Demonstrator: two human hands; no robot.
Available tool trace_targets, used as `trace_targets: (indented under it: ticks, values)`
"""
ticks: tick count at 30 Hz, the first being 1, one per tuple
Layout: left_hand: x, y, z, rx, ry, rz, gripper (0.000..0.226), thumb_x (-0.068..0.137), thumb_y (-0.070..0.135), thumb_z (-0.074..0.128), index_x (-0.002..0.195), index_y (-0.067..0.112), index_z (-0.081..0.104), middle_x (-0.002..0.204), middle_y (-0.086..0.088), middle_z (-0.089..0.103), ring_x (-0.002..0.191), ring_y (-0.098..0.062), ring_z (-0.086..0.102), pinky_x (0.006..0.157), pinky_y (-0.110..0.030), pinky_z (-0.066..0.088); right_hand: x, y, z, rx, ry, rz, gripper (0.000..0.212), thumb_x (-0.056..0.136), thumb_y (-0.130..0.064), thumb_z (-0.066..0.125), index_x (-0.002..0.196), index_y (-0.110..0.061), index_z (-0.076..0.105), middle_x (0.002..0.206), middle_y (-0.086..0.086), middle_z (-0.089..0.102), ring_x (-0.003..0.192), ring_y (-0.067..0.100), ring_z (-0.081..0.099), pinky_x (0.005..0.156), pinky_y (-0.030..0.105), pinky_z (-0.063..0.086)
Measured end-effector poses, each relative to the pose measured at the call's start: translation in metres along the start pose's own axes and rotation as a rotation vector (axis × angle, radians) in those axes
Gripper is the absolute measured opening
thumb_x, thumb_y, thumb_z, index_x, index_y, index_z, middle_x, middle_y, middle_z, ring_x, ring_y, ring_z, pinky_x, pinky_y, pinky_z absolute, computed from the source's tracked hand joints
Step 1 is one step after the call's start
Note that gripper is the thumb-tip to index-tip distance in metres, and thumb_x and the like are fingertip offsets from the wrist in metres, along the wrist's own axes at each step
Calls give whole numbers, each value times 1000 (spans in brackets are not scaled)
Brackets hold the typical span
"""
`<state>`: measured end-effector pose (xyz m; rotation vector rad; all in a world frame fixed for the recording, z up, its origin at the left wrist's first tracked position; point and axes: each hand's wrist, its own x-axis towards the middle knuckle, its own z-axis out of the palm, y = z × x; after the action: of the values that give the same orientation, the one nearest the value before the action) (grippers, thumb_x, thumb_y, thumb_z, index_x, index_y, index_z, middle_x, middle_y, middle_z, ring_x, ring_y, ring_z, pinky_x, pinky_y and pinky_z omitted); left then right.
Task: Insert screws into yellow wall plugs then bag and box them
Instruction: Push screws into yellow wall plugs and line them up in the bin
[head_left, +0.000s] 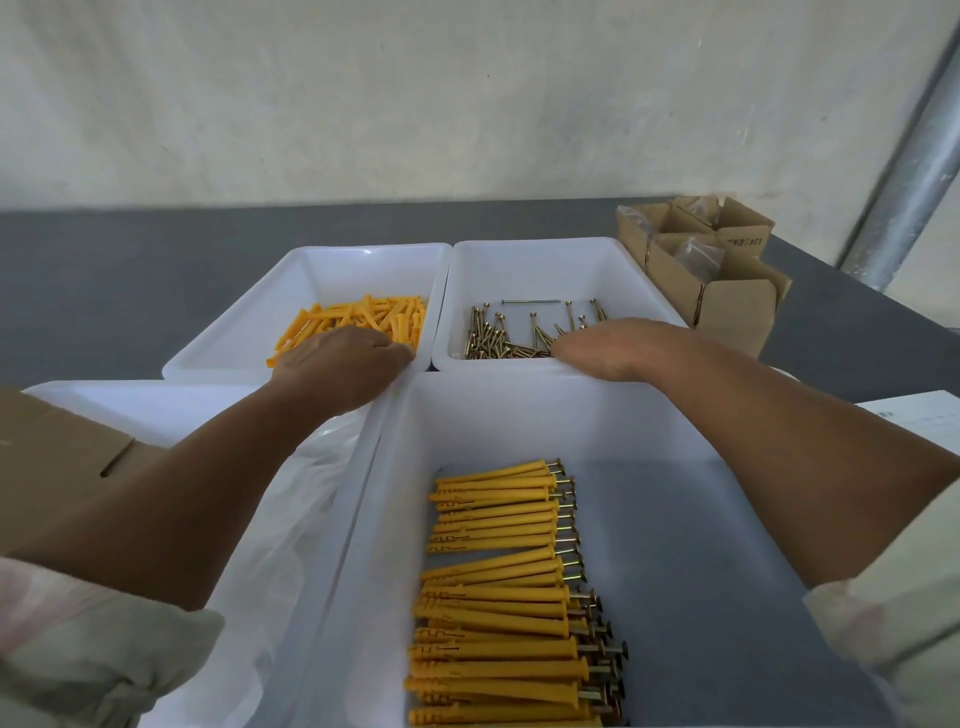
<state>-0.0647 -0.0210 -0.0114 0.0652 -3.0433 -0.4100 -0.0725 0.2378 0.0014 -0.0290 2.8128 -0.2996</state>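
Over the far bins (540, 254), the left hand (340, 366) dips into the yellow plugs (369, 314) and the right hand (621, 345) into the screws (493, 340). Both sets of fingers are hidden, so I cannot tell their grip.

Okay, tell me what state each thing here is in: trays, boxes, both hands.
Plug tray: partly filled with loose yellow plugs.
Screw tray: screws piled at its near end.
Near tray: rows of assembled plugs, screws inserted.
Cardboard boxes: open, clear bags inside.
Left hand: down on the plugs, grip hidden.
Right hand: down in the screws, fingers hidden.
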Motion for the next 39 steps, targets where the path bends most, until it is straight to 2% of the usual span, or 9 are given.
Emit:
trace_targets:
  ticks: [4,7,11,15,19,23,28,34,39]
  values:
    - [-1,0,1,-72,117,-50,30,87,51,52,90,26,68,89,7,63,73,-11,49,60,-27,32,7,5,3,-26,65,35,48,92,-46,27,121,-19,54,139,12,49,121,28,46,90,37,34]
    - [-3,0,1,-149,145,-66,21,82,51,58,81,30,65,84,11,61,79,-15,55,67,-30,38,5,4,2,-37,44,13,35,96,-42,27,109,-22,52,135,8,51,111,25,46,85,35,31]
    - [-5,1,0,-198,161,-81,8,81,40,61,78,34,64,84,16,59,85,-16,55,73,-32,43,5,0,1,-21,1,-20,27,101,-29,25,96,-18,49,104,2,48,87,15,47,70,29,29]
    - [-4,2,1,-240,191,-110,8,82,33,61,74,35,61,86,15,59,90,-19,55,77,-34,45,6,2,1,-39,15,-16,28,97,-37,27,100,-22,50,111,3,48,104,25,46,86,38,33]
    - [-4,-1,3,-243,214,-94,13,84,39,64,74,36,56,87,13,59,93,-20,55,77,-34,42,6,2,2,-41,8,-22,27,96,-38,26,101,-24,49,123,7,51,105,25,45,91,40,36]
    - [-4,-1,5,-234,246,-84,14,86,42,63,75,37,55,87,14,57,91,-18,52,75,-33,38,8,4,3,-29,43,4,32,92,-44,28,104,-26,52,130,6,52,116,27,47,102,45,37]
    - [-6,0,6,-247,292,-62,12,84,44,63,78,35,58,80,17,57,87,-17,53,69,-31,36,9,3,2,-33,23,-32,40,97,-42,26,120,-26,54,141,6,48,124,28,44,99,40,35]
    - [-7,1,5,-236,321,-52,12,84,46,65,84,35,62,104,0,59,87,-21,54,66,-32,36,3,0,0,-56,-10,-85,45,104,-32,22,138,-20,48,151,6,40,135,27,36,91,34,25]
    - [-9,2,5,-253,359,-54,17,88,45,60,89,29,58,91,4,60,86,-21,51,67,-33,35,-1,-2,-1,-35,-14,-109,43,106,-27,23,139,-15,48,153,6,38,137,25,34,89,29,22]
